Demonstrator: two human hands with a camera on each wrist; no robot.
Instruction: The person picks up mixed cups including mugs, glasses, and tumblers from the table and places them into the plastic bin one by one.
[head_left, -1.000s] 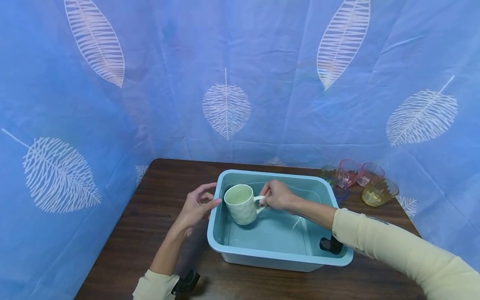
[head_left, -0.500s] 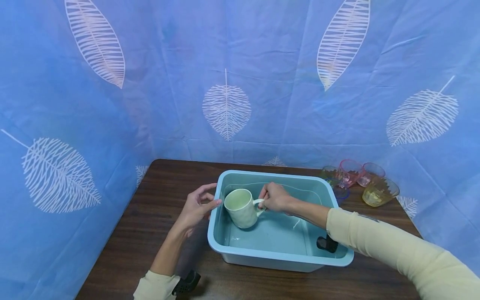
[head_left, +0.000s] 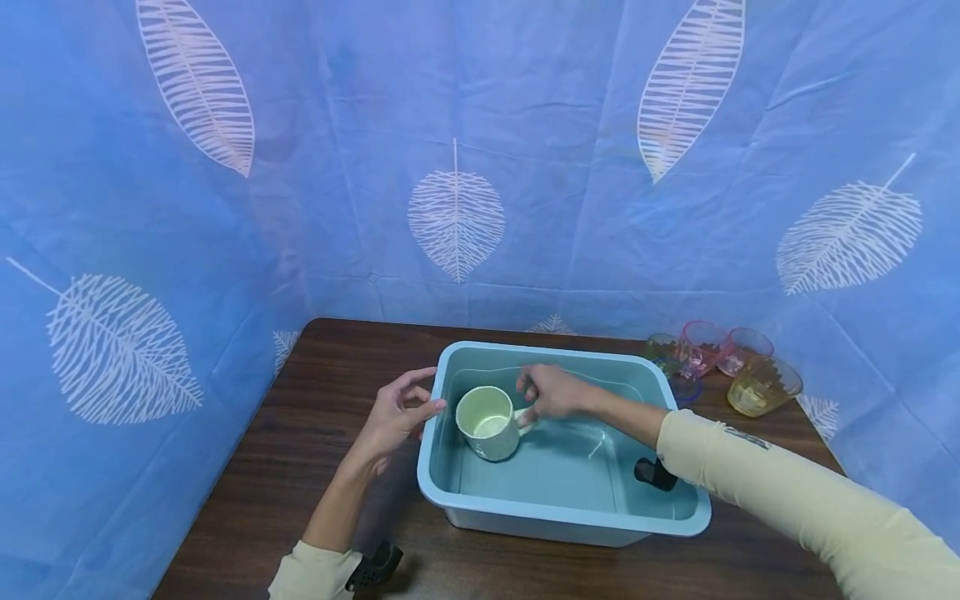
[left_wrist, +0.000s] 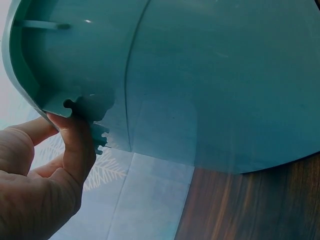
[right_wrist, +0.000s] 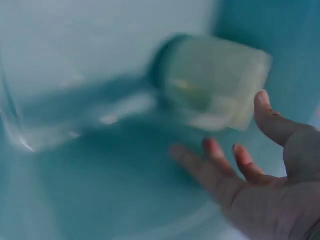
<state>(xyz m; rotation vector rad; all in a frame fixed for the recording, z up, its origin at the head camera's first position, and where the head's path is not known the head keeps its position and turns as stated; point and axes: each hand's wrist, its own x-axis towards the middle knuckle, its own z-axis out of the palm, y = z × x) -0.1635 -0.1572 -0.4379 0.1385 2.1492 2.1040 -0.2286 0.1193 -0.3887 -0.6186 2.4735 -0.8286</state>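
Note:
A pale green mug stands in the left part of a light blue plastic tub. My right hand is inside the tub by the mug's handle. In the right wrist view its fingers are spread and nothing is gripped, with the thumb close to the mug, which is blurred. My left hand pinches the tub's left rim between thumb and fingers; the left wrist view shows that hand at the tub's rim from below.
At the table's back right corner, several coloured clear cups lie together, among them a yellow cup and a pink cup. The dark wooden table ends at a blue leaf-patterned cloth behind it.
The mug has gone down and tipped more upright onto the tub floor. My right hand has let go of its handle and its fingers have opened. The left hand has stayed at the rim.

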